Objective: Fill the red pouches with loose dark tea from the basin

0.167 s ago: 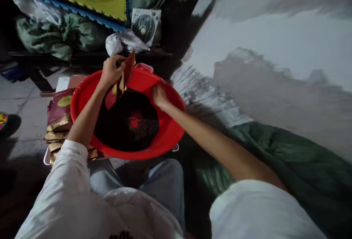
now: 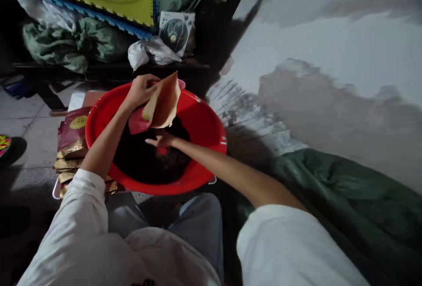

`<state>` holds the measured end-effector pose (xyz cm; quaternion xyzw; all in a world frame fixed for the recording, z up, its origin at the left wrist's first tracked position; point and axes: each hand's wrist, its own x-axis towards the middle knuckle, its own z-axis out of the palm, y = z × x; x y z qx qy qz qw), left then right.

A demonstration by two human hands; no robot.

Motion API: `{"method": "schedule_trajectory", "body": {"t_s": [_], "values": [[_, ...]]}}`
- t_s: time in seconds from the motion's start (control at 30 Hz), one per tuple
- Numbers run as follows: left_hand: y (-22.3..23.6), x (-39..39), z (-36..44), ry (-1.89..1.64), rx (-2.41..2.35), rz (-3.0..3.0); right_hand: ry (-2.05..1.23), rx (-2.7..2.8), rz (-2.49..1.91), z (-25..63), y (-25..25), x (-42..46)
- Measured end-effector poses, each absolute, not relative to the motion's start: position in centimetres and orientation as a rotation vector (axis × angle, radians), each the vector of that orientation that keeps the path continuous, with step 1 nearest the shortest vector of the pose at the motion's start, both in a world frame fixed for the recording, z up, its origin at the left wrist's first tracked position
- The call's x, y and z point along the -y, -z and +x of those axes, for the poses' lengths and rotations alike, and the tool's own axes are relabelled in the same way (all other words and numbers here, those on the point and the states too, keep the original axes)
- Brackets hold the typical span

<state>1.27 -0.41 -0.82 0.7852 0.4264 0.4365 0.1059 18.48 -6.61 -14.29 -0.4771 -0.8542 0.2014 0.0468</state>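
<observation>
My left hand [image 2: 142, 90] pinches the upper edge of a red bag [image 2: 165, 101], whose mouth gapes and shows a tan inner side. The bag hangs tilted over a large red basin [image 2: 207, 121]. Dark, loose, fine-grained stuff [image 2: 138, 158] covers the basin's bottom, with a small red patch of bottom showing through. My right hand [image 2: 162, 140] is low inside the basin, just below the bag's mouth, with fingers stretched out and apart. Part of that hand is in shadow, and I see nothing held in it.
Filled maroon bags with gold ends [image 2: 73, 132] are stacked left of the basin. Behind stands a dark shelf with a box fan [image 2: 174, 33], a white plastic bag [image 2: 150, 52] and green sacks [image 2: 66, 44]. A peeling wall and a green tarp [image 2: 329, 180] are at the right.
My right hand has moved from the basin's far right wall down and left over the dark stuff. The bag in my left hand has turned and its mouth gapes wider toward me.
</observation>
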Motion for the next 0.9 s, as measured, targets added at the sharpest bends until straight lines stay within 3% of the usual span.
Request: {"method": "schedule_trajectory", "body": {"t_s": [0.2, 0.33, 0.4, 0.57, 0.8, 0.9], "values": [[1.5, 0.7, 1.7, -1.233, -1.232, 2.344, -0.914, 3.046, -0.975, 10.5, 17.0, 14.5], [1.7, 0.6, 1.7, -1.220, -1.236, 2.346, -0.880, 3.397, -0.795, 11.8, 15.9, 15.5], [1.8, 0.5, 1.8, -1.206, -1.238, 2.350, -0.868, 3.484, -0.904, 13.9, 15.3, 14.6], [2.1, 0.4, 1.8, -1.202, -1.222, 2.369, -1.028, 3.378, -1.369, 18.7, 14.7, 11.9], [2.0, 0.4, 1.5, -1.178, -1.216, 2.355, -1.168, 3.179, -1.320, 23.0, 14.0, 9.7], [2.1, 0.4, 1.8, -1.173, -1.170, 2.368, -1.264, 2.766, -1.349, 26.1, 12.3, 7.8]]}}
